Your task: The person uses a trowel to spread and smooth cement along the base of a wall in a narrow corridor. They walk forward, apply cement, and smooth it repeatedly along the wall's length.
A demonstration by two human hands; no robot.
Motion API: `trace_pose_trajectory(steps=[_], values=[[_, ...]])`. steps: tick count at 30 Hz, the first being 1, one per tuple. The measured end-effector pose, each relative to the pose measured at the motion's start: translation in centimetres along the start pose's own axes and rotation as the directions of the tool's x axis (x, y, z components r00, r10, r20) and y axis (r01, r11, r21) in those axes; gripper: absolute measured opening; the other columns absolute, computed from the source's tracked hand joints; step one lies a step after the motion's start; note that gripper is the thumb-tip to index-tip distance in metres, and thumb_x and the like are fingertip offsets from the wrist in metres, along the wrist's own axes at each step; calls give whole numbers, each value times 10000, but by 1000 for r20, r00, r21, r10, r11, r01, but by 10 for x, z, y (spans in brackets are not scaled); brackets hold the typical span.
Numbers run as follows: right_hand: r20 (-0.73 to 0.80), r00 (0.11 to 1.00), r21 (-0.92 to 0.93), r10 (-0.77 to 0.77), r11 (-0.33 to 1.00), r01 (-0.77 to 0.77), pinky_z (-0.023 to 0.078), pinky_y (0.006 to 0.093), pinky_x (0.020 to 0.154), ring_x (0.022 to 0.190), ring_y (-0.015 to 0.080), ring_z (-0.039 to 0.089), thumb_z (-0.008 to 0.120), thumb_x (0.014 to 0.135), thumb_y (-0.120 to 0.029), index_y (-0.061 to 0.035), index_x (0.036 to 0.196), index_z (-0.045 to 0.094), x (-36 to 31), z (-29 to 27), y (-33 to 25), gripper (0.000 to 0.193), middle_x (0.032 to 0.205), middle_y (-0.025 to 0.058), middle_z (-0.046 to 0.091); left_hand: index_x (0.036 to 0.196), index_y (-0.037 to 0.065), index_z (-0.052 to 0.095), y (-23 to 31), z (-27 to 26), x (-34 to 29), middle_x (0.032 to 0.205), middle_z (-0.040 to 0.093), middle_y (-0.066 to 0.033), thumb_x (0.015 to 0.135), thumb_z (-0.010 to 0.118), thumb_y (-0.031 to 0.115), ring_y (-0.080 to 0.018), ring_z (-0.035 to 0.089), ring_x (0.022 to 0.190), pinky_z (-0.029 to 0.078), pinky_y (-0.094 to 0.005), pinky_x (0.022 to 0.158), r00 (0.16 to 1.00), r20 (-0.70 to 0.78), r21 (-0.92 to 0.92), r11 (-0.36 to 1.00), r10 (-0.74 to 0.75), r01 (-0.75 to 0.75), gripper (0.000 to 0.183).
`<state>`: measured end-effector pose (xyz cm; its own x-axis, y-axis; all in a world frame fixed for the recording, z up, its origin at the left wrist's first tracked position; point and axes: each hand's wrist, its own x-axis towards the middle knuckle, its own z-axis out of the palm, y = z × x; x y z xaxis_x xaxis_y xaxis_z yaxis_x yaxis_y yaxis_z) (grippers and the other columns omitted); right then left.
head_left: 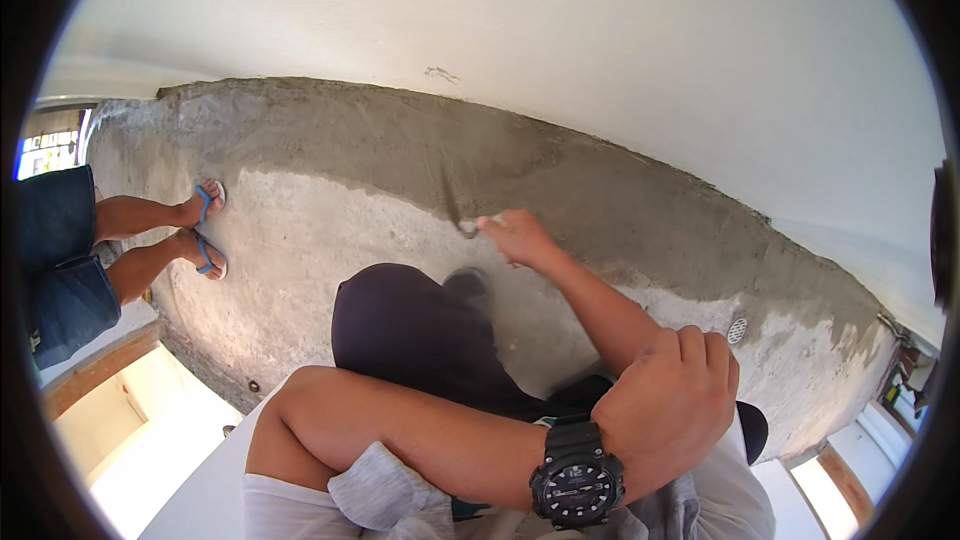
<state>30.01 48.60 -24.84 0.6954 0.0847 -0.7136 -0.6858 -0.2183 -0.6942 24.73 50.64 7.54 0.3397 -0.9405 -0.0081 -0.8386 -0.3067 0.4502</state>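
Item one: a slim, dark, metal-looking trowel with a pale handle point(450, 200), directly ahead of the right hand point(520, 238), which I have wrapped narrowly around its handle. From that hand the blade lies to the left and away, its long axis running toward the wall; it shows almost edge-on, so I cannot tell how flat it sits.

Item two: the left hand point(665, 410), well apart from the tool and the farther of my two hands. Its fingers bend over the right forearm; the palm is hidden, so I cannot tell whether it holds anything. A black, round-faced, rugged watch point(578, 485) circles that wrist.

Item three: a dark grey, damp-looking band of mortar point(400, 135), smooth in parts, faintly streaked, ragged along its near edge, following the foot of a smooth, off-white wall point(560, 30). The blade lies over its near margin.

Item four: a pale, rough, mottled concrete floor point(320, 225), on the near side of the band.

Item five: a round, perforated, light-coloured drain cover point(737, 330), to the right.

Item six: blue-strapped, white-soled sandals point(207, 258) on another person's feet, at left.
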Motion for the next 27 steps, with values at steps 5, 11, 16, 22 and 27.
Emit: trace_pose_trajectory(steps=[5, 11, 16, 22, 27], values=[[5, 997, 76, -82, 994, 82, 499, 381, 490, 497, 196, 597, 680, 974, -478, 33, 869, 597, 44, 51, 2, 529, 646, 119, 608, 1027, -24, 705, -7, 4, 0, 840, 595, -57, 776, 667, 188, -185, 553, 761, 415, -311, 626, 1000, 21, 10, 1000, -13, 12, 331], [-211, 976, 84, 51, 996, -34, 485, 316, 468, 510, 132, 562, 638, 1010, -499, -13, 920, 626, -13, -53, 72, 494, 669, 52, 592, 966, 0, 687, -4, -3, 7, 823, 562, -62, 804, 647, 196, -200, 527, 736, 378, -343, 604, 992, 126, -4, 1000, 26, -25, 257], [-381, 921, -115, 75, 985, -127, 503, 366, 527, 581, 195, 619, 619, 1015, -517, -5, 905, 615, -69, -97, 95, 523, 708, 108, 624, 1024, -16, 692, -1, -4, 7, 835, 580, -79, 822, 629, 198, -194, 514, 699, 358, -343, 589, 997, 62, 41, 998, 51, -54, 301], [-265, 954, -215, -139, 973, 82, 512, 527, 860, 958, 477, 671, 568, 992, -580, 57, 945, 676, -31, -12, 78, 648, 982, 319, 693, 1129, -37, 690, 7, 5, 15, 854, 609, -80, 845, 631, 214, -186, 527, 709, 368, -337, 590, 992, 102, 30, 997, 70, -74, 383], [-266, 960, -175, -85, 984, 38, 542, 409, 636, 598, 263, 648, 602, 989, -578, 32, 950, 652, -49, -67, 122, 613, 709, 150, 654, 1189, -51, 681, 17, 6, 16, 822, 586, -53, 856, 633, 207, -177, 526, 705, 372, -337, 589, 982, 176, 70, 994, 67, -81, 424]])
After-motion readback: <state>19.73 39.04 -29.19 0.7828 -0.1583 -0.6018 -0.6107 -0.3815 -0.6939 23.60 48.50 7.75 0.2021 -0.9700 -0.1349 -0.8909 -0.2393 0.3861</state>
